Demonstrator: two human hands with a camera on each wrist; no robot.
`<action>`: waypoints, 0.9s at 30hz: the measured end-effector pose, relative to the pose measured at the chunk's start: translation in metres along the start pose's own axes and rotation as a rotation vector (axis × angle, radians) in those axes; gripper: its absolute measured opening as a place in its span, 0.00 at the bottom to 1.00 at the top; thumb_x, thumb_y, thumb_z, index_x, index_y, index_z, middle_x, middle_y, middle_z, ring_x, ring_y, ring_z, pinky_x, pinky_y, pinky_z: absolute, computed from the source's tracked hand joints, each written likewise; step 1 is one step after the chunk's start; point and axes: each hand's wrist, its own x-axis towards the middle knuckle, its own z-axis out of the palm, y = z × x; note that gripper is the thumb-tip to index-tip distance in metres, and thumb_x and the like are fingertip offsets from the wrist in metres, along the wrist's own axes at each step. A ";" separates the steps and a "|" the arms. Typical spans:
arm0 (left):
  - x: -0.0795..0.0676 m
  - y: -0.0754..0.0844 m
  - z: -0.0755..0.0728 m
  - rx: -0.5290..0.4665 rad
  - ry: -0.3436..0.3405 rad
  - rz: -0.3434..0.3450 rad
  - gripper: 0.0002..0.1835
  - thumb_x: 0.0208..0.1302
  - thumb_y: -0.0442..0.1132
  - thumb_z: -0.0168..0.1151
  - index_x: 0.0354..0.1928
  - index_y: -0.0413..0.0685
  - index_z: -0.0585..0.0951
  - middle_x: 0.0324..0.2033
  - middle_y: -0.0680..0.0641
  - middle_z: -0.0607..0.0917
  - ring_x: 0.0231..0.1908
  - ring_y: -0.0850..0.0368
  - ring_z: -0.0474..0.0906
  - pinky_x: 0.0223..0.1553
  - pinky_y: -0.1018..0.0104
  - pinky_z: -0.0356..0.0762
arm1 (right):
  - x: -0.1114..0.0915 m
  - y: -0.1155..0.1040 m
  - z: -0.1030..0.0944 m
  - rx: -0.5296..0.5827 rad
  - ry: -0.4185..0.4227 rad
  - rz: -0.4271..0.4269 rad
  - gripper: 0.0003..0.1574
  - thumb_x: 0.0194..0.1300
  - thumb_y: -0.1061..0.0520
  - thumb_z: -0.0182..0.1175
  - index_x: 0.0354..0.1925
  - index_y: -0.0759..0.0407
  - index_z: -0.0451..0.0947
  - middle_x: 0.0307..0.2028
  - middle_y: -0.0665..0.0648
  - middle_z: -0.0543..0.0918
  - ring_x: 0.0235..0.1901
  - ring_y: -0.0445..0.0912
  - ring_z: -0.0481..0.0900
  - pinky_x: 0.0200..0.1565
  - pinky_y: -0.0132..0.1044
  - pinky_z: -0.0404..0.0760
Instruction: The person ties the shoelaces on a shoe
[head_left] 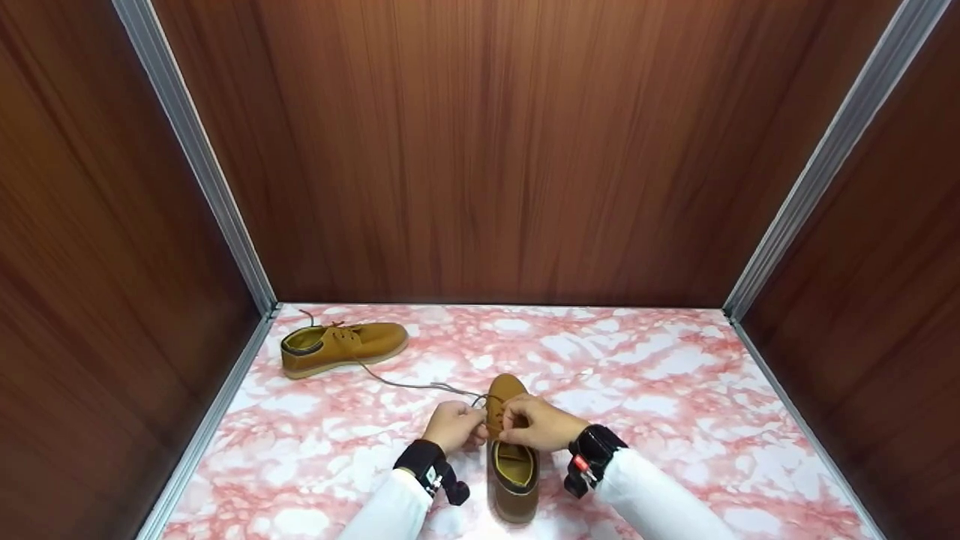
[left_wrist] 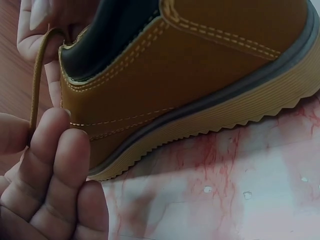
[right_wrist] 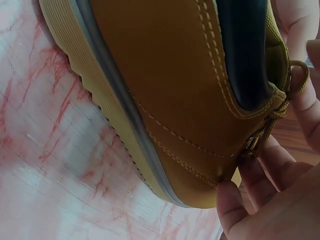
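A tan lace-up shoe [head_left: 508,385] stands upright on the floor surface in the head view, toe pointing away, its dark padded collar [left_wrist: 112,42] large in the left wrist view. My left hand [head_left: 454,427], on the shoe's left side, pinches a brown shoelace [left_wrist: 37,90] between thumb and forefinger. From the right side, my right hand [head_left: 546,424] holds lace at the shoe's lacing, with thumb and forefinger close together. A lace loop and knot [right_wrist: 278,112] show by its fingers in the right wrist view. The hands partly cover the eyelets in the head view.
A second tan shoe [head_left: 381,341] lies to the back left, toe to the right. A long loose lace [head_left: 397,385] runs from it toward the near shoe. Wood-grain panels [head_left: 487,150] enclose the pink-and-white marbled surface [head_left: 637,360] at the back and sides.
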 end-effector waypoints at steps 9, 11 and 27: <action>0.001 0.000 -0.002 0.013 -0.013 0.019 0.17 0.74 0.42 0.61 0.36 0.30 0.83 0.24 0.44 0.90 0.21 0.62 0.83 0.33 0.57 0.90 | -0.002 0.001 0.001 0.037 0.065 0.050 0.12 0.69 0.51 0.68 0.32 0.54 0.78 0.56 0.62 0.84 0.57 0.52 0.79 0.61 0.47 0.78; 0.001 0.000 -0.004 -0.004 -0.008 0.005 0.17 0.74 0.43 0.61 0.34 0.33 0.83 0.23 0.45 0.89 0.21 0.62 0.83 0.32 0.57 0.90 | -0.002 0.001 0.001 0.051 0.078 0.060 0.12 0.70 0.51 0.67 0.33 0.54 0.79 0.58 0.64 0.83 0.58 0.53 0.79 0.62 0.48 0.78; 0.019 -0.011 -0.023 0.176 0.209 0.080 0.07 0.64 0.39 0.64 0.34 0.41 0.83 0.22 0.53 0.81 0.21 0.62 0.76 0.22 0.71 0.76 | -0.004 0.007 0.000 0.132 0.107 0.078 0.11 0.73 0.53 0.65 0.34 0.57 0.79 0.46 0.56 0.83 0.36 0.37 0.76 0.36 0.28 0.77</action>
